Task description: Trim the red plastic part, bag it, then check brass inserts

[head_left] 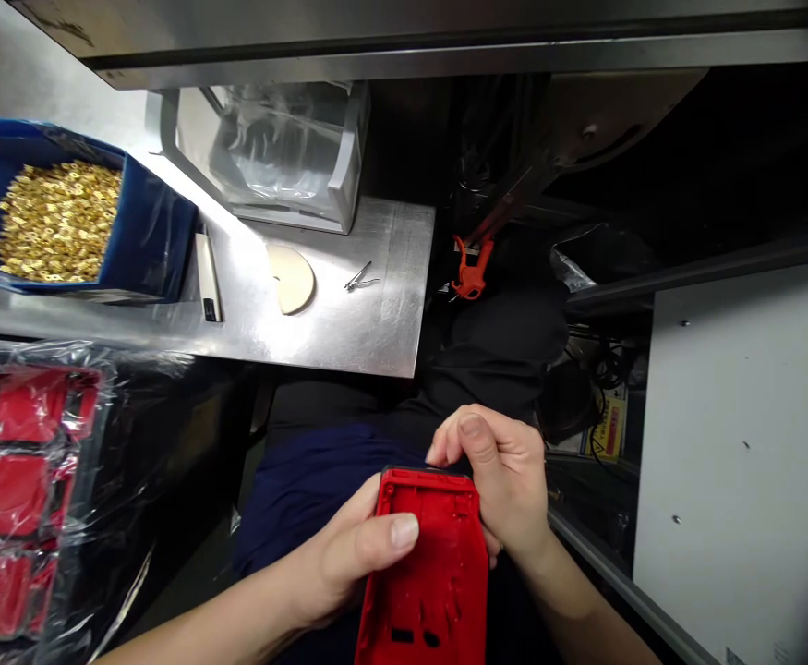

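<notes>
I am looking down at my two hands, which work low over my lap, in front of the near edge of the steel bench (pixel 348 342). Both are closed on one red plastic housing (pixel 428 573), and they are close together at its far end. My left hand (pixel 338 559) grips the left side, with the thumb pressed flat on the upper face. My right hand (pixel 507 485) wraps the far right corner, and its fingertips (pixel 445 448) pinch along the top edge, where a thin dark strip shows. I cannot tell if a small part sits under these fingers.

I judge that the step in hand is fitting or checking something at this top edge of the housing. The next move, I think, calls for a steady hold from the left hand while the right one presses or adjusts with small force.

On the bench, a blue bin of small brass parts (pixel 57 222) stands at the far left. A pale round disc (pixel 291 277) and a small metal clip (pixel 360 275) lie near the right edge. More red housings under plastic film (pixel 22 480) lie at my left, below the bench.
</notes>
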The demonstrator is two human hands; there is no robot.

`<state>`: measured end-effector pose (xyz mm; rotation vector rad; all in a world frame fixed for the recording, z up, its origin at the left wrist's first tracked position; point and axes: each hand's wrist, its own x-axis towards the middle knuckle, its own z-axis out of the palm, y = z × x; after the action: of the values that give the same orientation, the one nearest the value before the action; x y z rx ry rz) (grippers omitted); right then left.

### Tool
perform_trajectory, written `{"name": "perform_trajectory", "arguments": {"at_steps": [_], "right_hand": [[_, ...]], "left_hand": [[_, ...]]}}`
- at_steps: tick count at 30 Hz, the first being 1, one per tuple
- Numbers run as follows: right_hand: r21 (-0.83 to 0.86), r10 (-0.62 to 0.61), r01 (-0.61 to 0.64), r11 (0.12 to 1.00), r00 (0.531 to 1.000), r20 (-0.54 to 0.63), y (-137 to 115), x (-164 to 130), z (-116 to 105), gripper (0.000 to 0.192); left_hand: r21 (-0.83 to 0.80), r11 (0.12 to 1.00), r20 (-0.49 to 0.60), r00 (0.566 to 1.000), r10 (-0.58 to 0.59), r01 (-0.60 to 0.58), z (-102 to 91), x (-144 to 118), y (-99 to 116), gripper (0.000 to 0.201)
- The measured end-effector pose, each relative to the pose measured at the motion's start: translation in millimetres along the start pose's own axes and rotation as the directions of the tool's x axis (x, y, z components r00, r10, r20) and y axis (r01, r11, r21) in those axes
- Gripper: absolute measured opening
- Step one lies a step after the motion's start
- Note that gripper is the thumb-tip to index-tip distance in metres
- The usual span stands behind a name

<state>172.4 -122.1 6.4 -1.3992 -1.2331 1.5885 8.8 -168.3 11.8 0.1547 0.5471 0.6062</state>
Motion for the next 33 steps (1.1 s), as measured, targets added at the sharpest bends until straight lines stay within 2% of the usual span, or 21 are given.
{"name": "perform_trajectory", "arguments": {"at_steps": [3, 7, 9, 14, 20, 27, 33], "right_hand": [[0.031, 0.009, -0.011, 0.999, 0.998, 0.066, 0.9, 1.1, -0.8, 0.044], [-0.076, -0.02, 0.017, 0.997, 0.999, -0.046, 4.0, 2.0, -1.9, 0.048], [-0.101, -0.048, 0.042, 0.994, 0.997, -0.064, 4.7, 3.0, -2.1, 0.048], [0.017, -0.041, 0.04, 0.999, 0.996, 0.076, 4.1, 4.3, -2.7, 0.042], [-0.148, -0.093, 0.077, 0.986, 0.991, -0.101, 8.6, 1.9, -2.3, 0.049], [0.044, -0.068, 0.065, 0.997, 0.996, 0.064, 8.0, 4.5, -2.1, 0.04], [-0.064, -0.079, 0.073, 0.995, 0.992, -0.1, 10.9, 5.2, 0.9, 0.052]], "left_hand": [[-0.011, 1.0, 0.007, 1.0, -0.016, 0.016, -0.7, 0.1, -0.3, 0.072], [0.033, 0.999, -0.017, 1.0, 0.003, -0.002, -1.2, 1.3, 1.0, 0.075], [0.029, 1.0, -0.027, 1.0, 0.009, -0.009, -1.3, 2.3, 1.3, 0.074], [0.023, 1.0, -0.008, 1.0, 0.002, -0.001, -3.0, 2.8, 0.1, 0.076], [0.084, 0.996, -0.045, 0.999, 0.023, -0.019, -6.8, 1.4, -3.9, 0.08], [0.13, 0.991, -0.034, 0.999, 0.041, -0.036, -7.6, 2.0, -2.9, 0.082], [0.116, 0.993, -0.032, 0.999, 0.032, -0.028, -9.5, 1.5, -1.3, 0.079]]}}
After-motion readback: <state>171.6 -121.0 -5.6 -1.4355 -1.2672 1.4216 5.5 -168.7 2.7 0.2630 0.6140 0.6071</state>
